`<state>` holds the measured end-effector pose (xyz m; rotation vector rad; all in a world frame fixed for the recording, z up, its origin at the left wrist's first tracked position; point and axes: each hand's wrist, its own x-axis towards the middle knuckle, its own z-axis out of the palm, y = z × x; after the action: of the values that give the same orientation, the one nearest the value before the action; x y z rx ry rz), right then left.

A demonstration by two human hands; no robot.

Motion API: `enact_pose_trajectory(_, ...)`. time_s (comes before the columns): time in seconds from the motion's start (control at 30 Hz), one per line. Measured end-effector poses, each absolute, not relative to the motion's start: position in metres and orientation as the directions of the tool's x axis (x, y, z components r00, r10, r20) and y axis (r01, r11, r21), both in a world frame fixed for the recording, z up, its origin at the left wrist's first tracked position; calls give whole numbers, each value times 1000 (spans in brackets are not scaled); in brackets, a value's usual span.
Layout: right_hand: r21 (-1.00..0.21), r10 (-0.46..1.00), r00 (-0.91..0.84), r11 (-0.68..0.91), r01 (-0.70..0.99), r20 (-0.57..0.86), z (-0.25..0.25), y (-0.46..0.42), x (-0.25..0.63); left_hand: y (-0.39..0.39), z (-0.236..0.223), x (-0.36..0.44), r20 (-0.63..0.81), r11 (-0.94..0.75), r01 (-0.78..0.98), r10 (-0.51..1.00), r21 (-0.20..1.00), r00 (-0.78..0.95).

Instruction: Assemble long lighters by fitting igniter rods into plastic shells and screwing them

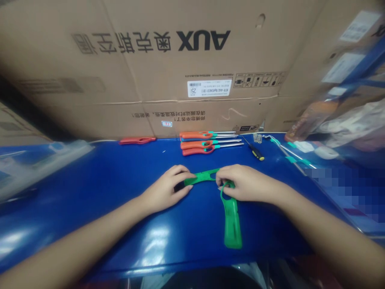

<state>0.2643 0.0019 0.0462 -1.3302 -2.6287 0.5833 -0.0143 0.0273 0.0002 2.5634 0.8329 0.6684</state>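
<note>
Your left hand (168, 189) has its grip pinched on one end of a green handle shell (204, 177), mid-frame on the blue worktop (192, 237). Your right hand (242, 182) curls over its other end and the loop of a second green shell (232, 224), right of lower centre; you cannot tell which that grip clamps. Top centre, the cardboard box (120, 84) reads "AUX 奥克斯空调" upside down; its white label (208, 89), also inverted, shows "25" and "KFR".
</note>
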Motion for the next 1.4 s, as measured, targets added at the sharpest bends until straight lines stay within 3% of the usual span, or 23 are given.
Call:
enact_pose_trajectory(0.1, -390, 892, -451, 411, 824, -13, 42, 7, 264, 27, 0, -14, 324, -735, 483, 657, 476, 680)
enact_pose_trajectory(0.23, -268, 944, -328, 310, 912, -23, 39, 11, 266, 26, 3, -14, 347, -738, 472, 655, 482, 671)
enact_pose_trajectory(0.33, -210, 934, -356, 344, 915, -18, 38, 11, 267, 23, 7, -14, 374, -764, 438, 625, 473, 685)
enact_pose_trajectory(0.7, -274, 765, -643, 626, 730, 32, 39, 7, 267, 22, 7, -14, 309, -782, 444, 594, 438, 742)
enact_pose_trajectory(0.93, -250, 749, -658, 654, 714, 80, 34, 9, 265, 23, 7, -14, 371, -795, 408, 582, 449, 724)
enact_pose_trajectory(1.4, -264, 740, -668, 662, 702, 79, 37, 11, 265, 23, 8, -16, 317, -810, 377, 539, 449, 780)
